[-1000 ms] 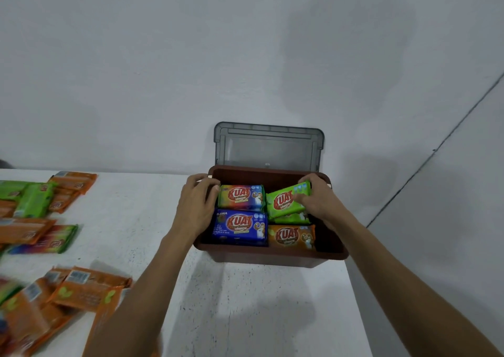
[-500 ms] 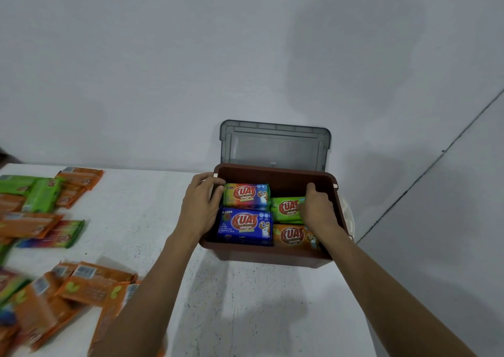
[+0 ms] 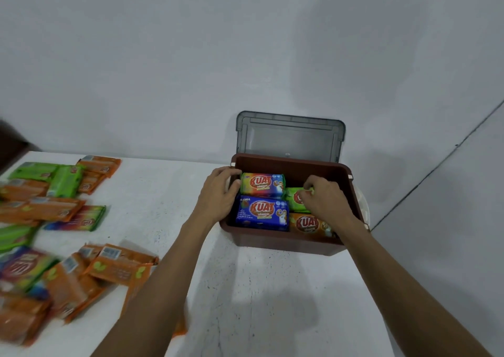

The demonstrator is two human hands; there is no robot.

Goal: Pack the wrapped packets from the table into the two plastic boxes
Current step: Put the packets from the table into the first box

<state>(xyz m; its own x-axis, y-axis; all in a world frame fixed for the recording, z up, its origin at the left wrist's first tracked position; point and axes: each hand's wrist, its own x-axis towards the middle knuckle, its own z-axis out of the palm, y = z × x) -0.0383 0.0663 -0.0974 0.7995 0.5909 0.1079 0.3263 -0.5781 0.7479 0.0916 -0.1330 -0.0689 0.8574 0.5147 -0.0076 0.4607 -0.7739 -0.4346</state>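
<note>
Right hand (image 3: 324,202) pinching green packet (image 3: 292,204) in brown box (image 3: 294,244), left hand (image 3: 218,195) gripping rim, blue packet (image 3: 261,212) reading KUAT.

The brown plastic box (image 3: 283,243) stood at the table's (image 3: 259,302) far right corner with its grey lid (image 3: 290,138) raised. A rainbow packet (image 3: 263,184), blue packet (image 3: 261,213), green packet (image 3: 293,201) and orange packet (image 3: 308,224) lay flat inside. Loose packets (image 3: 120,266) lay scattered along the left edge.

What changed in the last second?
Right hand pushed the green packet down from tilted to flat in the brown box, still gripping it. Left hand stayed on the box's left rim; rainbow packet, blue packet and orange packet unmoved.
</note>
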